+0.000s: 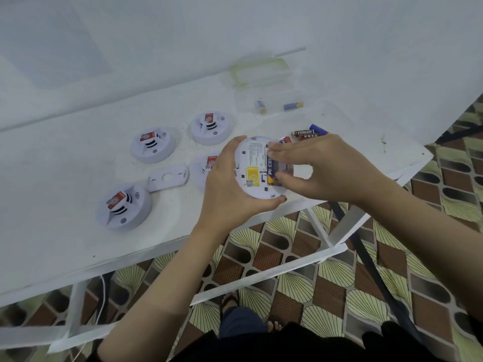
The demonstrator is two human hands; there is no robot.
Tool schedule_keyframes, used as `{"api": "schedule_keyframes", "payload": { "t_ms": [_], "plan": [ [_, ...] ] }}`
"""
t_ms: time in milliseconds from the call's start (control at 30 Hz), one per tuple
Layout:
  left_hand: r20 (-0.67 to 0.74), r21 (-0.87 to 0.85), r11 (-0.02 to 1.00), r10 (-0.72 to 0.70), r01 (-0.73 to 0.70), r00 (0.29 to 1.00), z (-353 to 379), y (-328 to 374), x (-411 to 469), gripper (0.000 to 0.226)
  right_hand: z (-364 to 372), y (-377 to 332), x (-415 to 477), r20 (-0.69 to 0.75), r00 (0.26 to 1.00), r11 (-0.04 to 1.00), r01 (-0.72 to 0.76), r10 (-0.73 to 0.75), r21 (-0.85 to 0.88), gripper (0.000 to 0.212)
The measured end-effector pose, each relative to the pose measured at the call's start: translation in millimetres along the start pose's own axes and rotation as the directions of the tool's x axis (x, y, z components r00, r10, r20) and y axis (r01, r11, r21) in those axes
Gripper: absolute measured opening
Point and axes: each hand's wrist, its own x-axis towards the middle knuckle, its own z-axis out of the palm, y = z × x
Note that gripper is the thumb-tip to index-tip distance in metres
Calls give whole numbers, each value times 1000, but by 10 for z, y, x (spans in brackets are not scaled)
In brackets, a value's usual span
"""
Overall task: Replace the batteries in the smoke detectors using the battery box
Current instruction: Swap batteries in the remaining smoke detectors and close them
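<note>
Left hand [227, 184] grips the upturned detector [252, 163] by its rim; right hand [324, 165] pinches a battery [270, 171] in the detector's back.

**Detectors and batteries: status**
Round white detector [254, 165] held back-up, purple-gold battery [270, 173] in its bay. Four more detectors [153, 145] lie left, sensor side up. Clear battery box [271, 100] far, two cells inside. Loose batteries [309, 133] right.

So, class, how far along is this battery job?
Done: the backplate is off, and the battery box stands open. In hand: the left hand holds the upturned detector while the right hand fits a battery. Left: refitting the plate; whether the four other detectors are done, I cannot tell.
</note>
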Motion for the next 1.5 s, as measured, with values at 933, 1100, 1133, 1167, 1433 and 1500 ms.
{"api": "schedule_keyframes", "payload": {
  "t_ms": [933, 1100, 1133, 1167, 1433, 1500],
  "plan": [
    [198, -117, 993, -4, 28, 980, -617, -515, 595, 109, 329, -152, 668, 62, 980, 980, -191, 187, 57, 40],
    [338, -157, 987, 27, 28, 941, -646, -602, 733, 110, 381, -99, 711, 74, 958, 953, -283, 276, 111, 36],
    [374, -154, 988, 35, 24, 927, -652, -624, 757, 116, 382, -105, 710, 72, 957, 951, -289, 283, 106, 35],
    [405, -145, 989, 46, 15, 913, -660, -646, 779, 119, 377, -121, 711, 71, 956, 952, -291, 285, 98, 36],
    [538, -151, 988, 63, 22, 841, -777, -710, 881, 120, 333, -198, 755, 8, 964, 963, -267, 267, 38, 35],
    [532, -161, 986, 60, 31, 844, -781, -720, 905, 120, 319, -208, 766, -20, 970, 970, -244, 244, 9, 33]
  ]
}}
